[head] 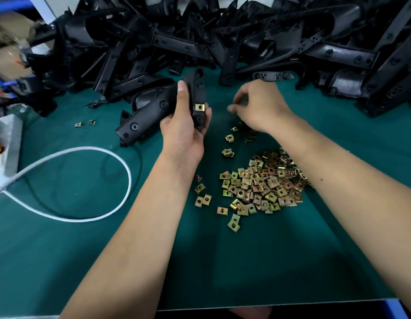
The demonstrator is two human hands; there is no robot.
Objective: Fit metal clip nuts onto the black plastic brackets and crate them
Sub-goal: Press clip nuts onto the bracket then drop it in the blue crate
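The left hand (185, 125) grips a black bracket (154, 111) with fingers curled round its upright arm; one clip nut (199, 107) sits fitted on that arm, just beside the fingertips. The right hand (259, 107), to the right, has thumb and forefinger pinched together; whether a nut lies between them cannot be told, owing to blur. A pile of loose clip nuts (262, 185) lies nearer on the green mat (84, 261); a heap of brackets (223, 38) fills the far edge; a white cable (128, 180) loops at left.
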